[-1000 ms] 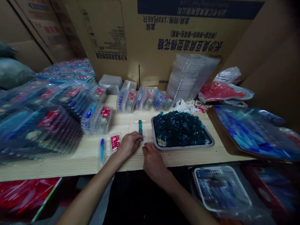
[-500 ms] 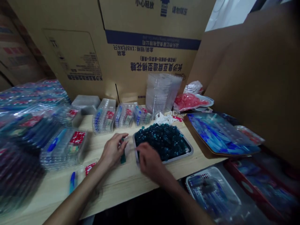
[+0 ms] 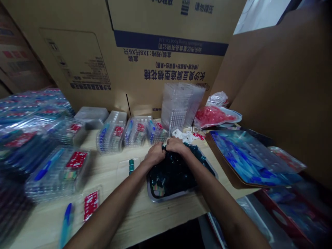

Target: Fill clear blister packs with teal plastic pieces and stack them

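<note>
Both my hands are side by side at the far end of a grey-rimmed tray (image 3: 155, 199) heaped with small dark teal glossy pieces (image 3: 178, 169). My left hand (image 3: 156, 153) has its fingers curled in at the tray's far left. Beside it, my right hand (image 3: 176, 144) is curled over the far side of the heap. What the fingertips of either hand hold, if anything, is hidden. Left of the tray, a clear shallow plastic tray (image 3: 122, 168) lies with a stack of green pieces (image 3: 131, 166) in it.
Stacked clear packs (image 3: 57, 173) with blue pens and red dotted cards fill the left. A blue pen (image 3: 66, 221) and red dotted card (image 3: 91, 204) lie near the front. Tall clear trays (image 3: 178, 107) stand behind; a box of blue pens (image 3: 249, 159) sits right.
Both hands have moved to the far side of the tray, the left one leaving the green pieces. The heap's near part now shows lower, and the view has shifted slightly.
</note>
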A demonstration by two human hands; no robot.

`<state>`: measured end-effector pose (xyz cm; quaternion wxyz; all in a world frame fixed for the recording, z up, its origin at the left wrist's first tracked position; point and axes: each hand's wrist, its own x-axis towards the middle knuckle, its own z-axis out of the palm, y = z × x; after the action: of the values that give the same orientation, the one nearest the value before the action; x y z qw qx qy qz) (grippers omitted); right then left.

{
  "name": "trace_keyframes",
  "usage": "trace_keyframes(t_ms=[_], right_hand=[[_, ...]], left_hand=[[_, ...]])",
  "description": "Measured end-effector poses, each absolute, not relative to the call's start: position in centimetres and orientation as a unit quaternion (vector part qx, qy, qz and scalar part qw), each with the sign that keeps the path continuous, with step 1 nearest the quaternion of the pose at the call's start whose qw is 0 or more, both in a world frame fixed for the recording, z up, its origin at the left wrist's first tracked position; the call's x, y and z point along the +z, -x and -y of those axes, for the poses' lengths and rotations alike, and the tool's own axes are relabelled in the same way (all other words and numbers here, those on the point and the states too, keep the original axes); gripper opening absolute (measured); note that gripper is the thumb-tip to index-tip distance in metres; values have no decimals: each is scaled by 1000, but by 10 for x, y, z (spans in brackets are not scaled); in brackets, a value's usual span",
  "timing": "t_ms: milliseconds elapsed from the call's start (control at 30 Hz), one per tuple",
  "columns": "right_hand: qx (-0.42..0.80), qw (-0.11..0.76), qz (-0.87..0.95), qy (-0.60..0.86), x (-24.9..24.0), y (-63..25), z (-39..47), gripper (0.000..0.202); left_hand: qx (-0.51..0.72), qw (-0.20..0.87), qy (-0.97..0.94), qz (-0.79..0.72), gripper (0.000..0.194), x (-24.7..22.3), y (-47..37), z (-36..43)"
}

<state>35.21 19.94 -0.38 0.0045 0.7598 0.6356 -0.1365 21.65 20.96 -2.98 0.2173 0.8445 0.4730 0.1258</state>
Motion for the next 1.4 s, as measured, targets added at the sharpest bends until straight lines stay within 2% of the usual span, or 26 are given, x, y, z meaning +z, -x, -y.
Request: trace_keyframes(t_ms=[200,300,433,600,733,833,933,1100,1300,1400], right_hand=[[-173,15,-618,-766,-1,-358,-217,42],[-191,1,-639,-745,6,-360,-215,35],[-188,-60,-686,-700,17,-367,-198,31],[-152,-110,-738,-648,32,-373,-152,29],[-109,-135,-767,-618,41,-389,-124,39],[-65,-147,-704,-691,41,-407,-134,48],[-64,-121,-644,-752,34,-421,-161,58],[-65,-104,-560,-820,32,-444,-191,38],[43,-135,-428,-893,60,-483,-183,54],[47,-62,-492,-867,62,-478,-175,54]], left_hand=[[123,219,-867,-431,27,-23,-226,-221],[149,227,-875,-400,34,-23,-226,-223],[215,247,-878,-349,52,-23,-224,-219],[312,295,-876,-222,49,-17,-209,-189],[266,274,-901,-207,46,-9,-189,-167],[260,227,-883,-319,43,-4,-187,-173],[177,163,-872,-425,41,0,-198,-189],[76,143,-892,-421,35,0,-220,-201],[14,121,-892,-435,44,-3,-240,-204],[4,123,-886,-448,43,-3,-247,-206]])
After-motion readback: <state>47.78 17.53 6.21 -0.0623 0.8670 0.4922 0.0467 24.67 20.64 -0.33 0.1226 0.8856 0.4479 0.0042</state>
